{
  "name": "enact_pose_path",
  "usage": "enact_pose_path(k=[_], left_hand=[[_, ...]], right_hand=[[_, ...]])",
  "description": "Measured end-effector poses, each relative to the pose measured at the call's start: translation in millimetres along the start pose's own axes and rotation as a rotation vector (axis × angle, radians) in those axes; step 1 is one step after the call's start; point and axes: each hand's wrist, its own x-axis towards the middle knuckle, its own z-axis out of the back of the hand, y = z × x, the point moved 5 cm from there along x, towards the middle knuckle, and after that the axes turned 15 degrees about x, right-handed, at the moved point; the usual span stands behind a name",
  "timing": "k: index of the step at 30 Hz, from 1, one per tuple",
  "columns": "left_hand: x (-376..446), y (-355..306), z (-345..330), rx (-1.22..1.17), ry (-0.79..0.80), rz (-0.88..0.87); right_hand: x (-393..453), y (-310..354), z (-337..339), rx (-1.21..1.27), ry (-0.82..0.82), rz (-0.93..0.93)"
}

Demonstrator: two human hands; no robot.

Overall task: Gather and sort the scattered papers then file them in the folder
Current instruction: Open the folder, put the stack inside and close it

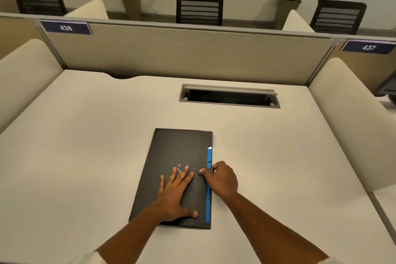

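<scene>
A black folder [177, 148] with a blue strip down its right edge lies closed on the white desk [85, 146], a little right of centre. My left hand [174, 193] rests flat on the folder's cover with fingers spread. My right hand [220, 177] sits at the folder's right edge, its thumb pressing the round snap tab [200, 172] of the closing flap and its other fingers curled at the edge. No loose papers are in view on the desk.
An open cable hatch [229, 96] is sunk into the desk behind the folder. A beige partition [188, 53] closes the back, with cream side screens left and right. Chairs and potted plants stand beyond it.
</scene>
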Motion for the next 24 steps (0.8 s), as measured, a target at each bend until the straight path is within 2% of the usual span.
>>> enact_pose_path(k=[4, 7, 15, 19, 24], left_hand=[[-17.3, 32.1, -1.3, -0.129, -0.156, 0.309], [-31.0, 60.5, -4.0, -0.205, -0.194, 0.477], [-32.6, 95.0, 19.3, -0.444, -0.257, 0.487], [-31.4, 103.4, 29.5, -0.727, -0.268, 0.529], [-21.6, 130.5, 26.2, -1.097, -0.137, 0.619]], right_hand=[[-11.9, -0.5, -6.3, 0.046, -0.096, 0.005], [-20.5, -2.4, -8.6, 0.059, -0.157, -0.018], [-25.4, -6.0, -5.1, 0.084, -0.163, -0.205], [-28.4, -1.0, -9.2, 0.151, -0.188, -0.205], [-32.4, 6.0, -19.8, 0.237, -0.201, -0.275]])
